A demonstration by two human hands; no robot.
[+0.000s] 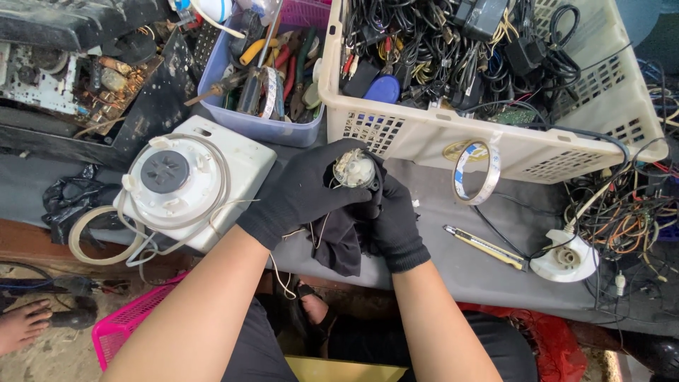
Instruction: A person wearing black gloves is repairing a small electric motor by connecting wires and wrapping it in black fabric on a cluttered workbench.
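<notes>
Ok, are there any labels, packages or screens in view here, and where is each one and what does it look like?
Oval sticker: on the front wall of the cream basket, gold and dark, partly behind the tape roll.
Printed tape roll: leaning on that wall, a ring, white liner with blue marks.
No screens or packages show.

Both black-gloved hands meet over the grey bench: the left hand and right hand clasp a small round silver motor part wrapped in a black cloth. A white round-topped appliance base lies just left; a yellow utility knife lies to the right.
</notes>
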